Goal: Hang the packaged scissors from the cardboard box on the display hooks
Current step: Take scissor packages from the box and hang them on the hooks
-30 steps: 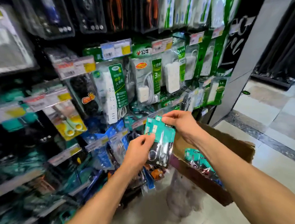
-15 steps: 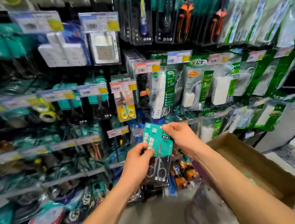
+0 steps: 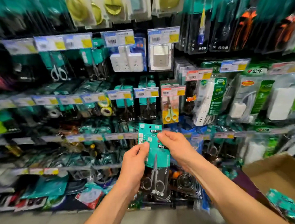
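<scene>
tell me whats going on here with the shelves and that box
A person is stocking a shop display rack. Both hands hold teal packaged scissors up in front of it: the left hand grips the left edge, the right hand pinches the upper part. The pack is not on a hook yet. More teal packs lie in the cardboard box at lower right.

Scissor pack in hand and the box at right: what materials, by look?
Scissor pack: teal printed card, likely under clear glossy plastic given the sheen; the scissors inside look like bright metal. Box: brown matte cardboard, by its plain flap.
</scene>
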A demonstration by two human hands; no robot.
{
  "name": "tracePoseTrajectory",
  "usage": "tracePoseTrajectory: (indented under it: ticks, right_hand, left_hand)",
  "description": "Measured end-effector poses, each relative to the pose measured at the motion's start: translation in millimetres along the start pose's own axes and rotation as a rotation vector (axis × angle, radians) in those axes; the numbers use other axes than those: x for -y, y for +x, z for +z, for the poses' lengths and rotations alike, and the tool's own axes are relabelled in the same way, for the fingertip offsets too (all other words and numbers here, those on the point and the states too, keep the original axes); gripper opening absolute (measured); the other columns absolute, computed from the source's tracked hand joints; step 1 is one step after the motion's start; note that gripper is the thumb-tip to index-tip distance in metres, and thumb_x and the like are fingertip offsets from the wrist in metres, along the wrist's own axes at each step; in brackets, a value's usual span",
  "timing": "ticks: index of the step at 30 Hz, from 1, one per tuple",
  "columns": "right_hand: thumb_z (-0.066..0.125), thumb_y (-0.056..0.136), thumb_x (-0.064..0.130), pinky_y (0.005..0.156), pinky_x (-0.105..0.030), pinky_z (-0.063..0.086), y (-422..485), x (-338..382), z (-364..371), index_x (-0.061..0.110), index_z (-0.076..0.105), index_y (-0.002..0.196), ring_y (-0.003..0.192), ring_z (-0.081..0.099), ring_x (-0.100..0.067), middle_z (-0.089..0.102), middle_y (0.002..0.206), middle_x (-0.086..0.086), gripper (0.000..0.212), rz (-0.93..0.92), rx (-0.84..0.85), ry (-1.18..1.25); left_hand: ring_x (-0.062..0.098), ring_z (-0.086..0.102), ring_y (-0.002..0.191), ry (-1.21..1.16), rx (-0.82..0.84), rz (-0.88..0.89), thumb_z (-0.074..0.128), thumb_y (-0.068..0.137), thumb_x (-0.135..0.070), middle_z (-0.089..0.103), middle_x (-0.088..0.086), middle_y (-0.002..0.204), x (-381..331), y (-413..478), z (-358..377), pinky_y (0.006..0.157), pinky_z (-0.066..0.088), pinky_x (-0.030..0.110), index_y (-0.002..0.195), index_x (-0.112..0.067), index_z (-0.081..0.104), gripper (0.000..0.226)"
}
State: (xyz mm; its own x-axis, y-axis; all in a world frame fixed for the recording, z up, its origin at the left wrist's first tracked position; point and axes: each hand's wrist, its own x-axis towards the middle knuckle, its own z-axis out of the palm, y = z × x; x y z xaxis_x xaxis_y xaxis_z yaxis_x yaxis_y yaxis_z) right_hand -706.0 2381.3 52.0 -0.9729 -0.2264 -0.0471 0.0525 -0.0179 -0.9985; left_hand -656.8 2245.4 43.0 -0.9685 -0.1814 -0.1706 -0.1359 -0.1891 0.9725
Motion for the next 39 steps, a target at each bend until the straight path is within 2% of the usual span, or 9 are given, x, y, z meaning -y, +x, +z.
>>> tracePoseTrajectory:
  ticks: [6, 9, 11, 14, 17, 20, 25, 31, 39]
  right_hand:
    - [0.064, 0.088, 0.060, 0.093, -0.062, 0.049, 22, 4, 38, 0.000, 0.066, 0.091, 0.095, 0.071, -0.037, 0.069, 0.103, -0.029, 0.060, -0.036, -0.005, -0.035]
    - [0.068, 0.094, 0.027, 0.084, -0.045, 0.053, 37, 10, 55, 0.016, 0.074, 0.083, 0.086, 0.068, -0.021, 0.076, 0.091, -0.008, 0.017, -0.101, -0.025, -0.010]
    - [0.067, 0.094, 0.012, 0.080, -0.039, 0.052, 50, 12, 69, 0.019, 0.073, 0.079, 0.081, 0.064, -0.016, 0.073, 0.084, -0.005, 0.018, -0.136, -0.035, -0.015]
    - [0.069, 0.092, 0.011, 0.082, -0.043, 0.053, 73, 27, 92, 0.021, 0.075, 0.074, 0.080, 0.064, -0.020, 0.073, 0.084, -0.007, 0.021, -0.161, -0.076, -0.015]
    - [0.074, 0.087, 0.016, 0.079, -0.044, 0.055, 100, 54, 115, 0.019, 0.074, 0.076, 0.076, 0.066, -0.020, 0.074, 0.082, -0.007, 0.011, -0.209, -0.131, 0.004]
    - [0.072, 0.088, 0.010, 0.072, -0.032, 0.053, 128, 85, 137, 0.018, 0.073, 0.077, 0.068, 0.066, -0.012, 0.073, 0.076, 0.000, 0.014, -0.281, -0.190, 0.010]
    - [0.067, 0.093, 0.011, 0.067, -0.030, 0.053, 175, 123, 169, 0.019, 0.070, 0.082, 0.065, 0.065, -0.011, 0.072, 0.073, 0.003, 0.015, -0.361, -0.244, -0.009]
    - [0.070, 0.090, 0.019, 0.092, -0.056, 0.056, 226, 151, 188, 0.024, 0.073, 0.090, 0.091, 0.071, -0.027, 0.074, 0.100, -0.010, 0.007, -0.396, -0.225, -0.032]
    - [0.067, 0.090, -0.002, 0.077, -0.022, 0.056, 255, 182, 206, 0.019, 0.070, 0.099, 0.084, 0.071, -0.004, 0.076, 0.088, 0.011, 0.023, -0.543, -0.248, 0.097]
  left_hand:
    - [0.030, 0.074, 0.091, 0.070, -0.136, 0.091, 0.055, 0.102, -0.029, 0.078, 0.010, 0.094, -7, 21, -33, 0.076, 0.060, 0.041, 0.096, -0.006, 0.074, 0.029]
    - [0.012, 0.066, 0.073, 0.162, -0.222, 0.227, 0.058, 0.100, -0.033, 0.073, 0.007, 0.090, -20, 36, -50, 0.064, 0.052, 0.030, 0.084, -0.015, 0.071, 0.028]
    - [0.002, 0.056, 0.065, 0.232, -0.215, 0.307, 0.058, 0.099, -0.034, 0.067, 0.005, 0.084, -30, 44, -64, 0.062, 0.044, 0.021, 0.077, -0.020, 0.067, 0.028]
    - [0.001, 0.051, 0.064, 0.301, -0.173, 0.373, 0.056, 0.100, -0.040, 0.061, 0.008, 0.082, -47, 57, -93, 0.060, 0.039, 0.019, 0.078, -0.014, 0.065, 0.034]
    - [0.005, 0.061, 0.088, 0.299, -0.146, 0.366, 0.054, 0.100, -0.043, 0.067, -0.001, 0.095, -66, 75, -128, 0.078, 0.046, 0.028, 0.087, -0.018, 0.070, 0.032]
    - [-0.004, 0.062, 0.093, 0.289, -0.138, 0.361, 0.064, 0.096, -0.023, 0.068, -0.010, 0.100, -83, 90, -164, 0.078, 0.044, 0.014, 0.086, -0.027, 0.072, 0.013]
    - [-0.008, 0.062, 0.087, 0.331, -0.168, 0.369, 0.062, 0.091, -0.003, 0.070, -0.011, 0.101, -98, 112, -210, 0.068, 0.042, 0.005, 0.087, -0.027, 0.072, 0.026]
    - [0.007, 0.065, 0.093, 0.302, -0.191, 0.331, 0.062, 0.091, -0.002, 0.069, -0.013, 0.100, -99, 116, -241, 0.079, 0.054, 0.032, 0.086, -0.027, 0.073, 0.027]
    - [0.015, 0.069, 0.092, 0.264, -0.210, 0.260, 0.070, 0.087, 0.001, 0.075, -0.009, 0.090, -98, 123, -251, 0.085, 0.057, 0.039, 0.076, -0.023, 0.076, 0.027]
